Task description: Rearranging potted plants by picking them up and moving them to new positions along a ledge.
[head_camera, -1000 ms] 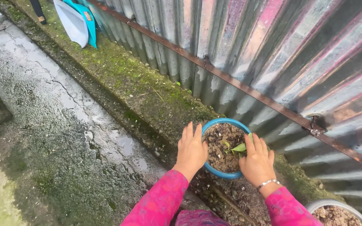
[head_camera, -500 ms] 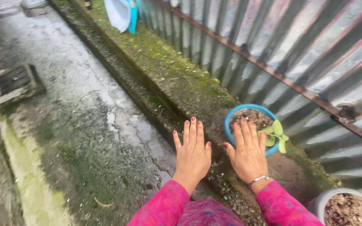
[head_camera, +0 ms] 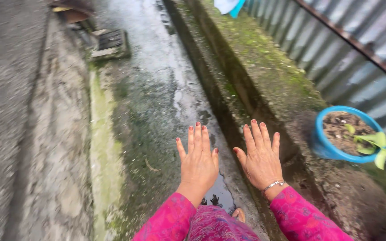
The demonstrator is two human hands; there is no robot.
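Both hands are flat, empty and side by side: left hand, right hand. The blue pot with its little plant sits near the right hand, so move slowly around it.

- Your sleeves are bright pink with a darker mottled print.
- Your nails on the left hand and the right hand are painted red.
- Your bracelet is silver.
- The pot beside you is blue, filled with brown soil and a seedling with light green leaves.
- The ledge shows green moss over brown-grey.
- The fence is ribbed grey metal with pinkish streaks and a rusty brown bar.
- The pavement is wet grey with green patches.
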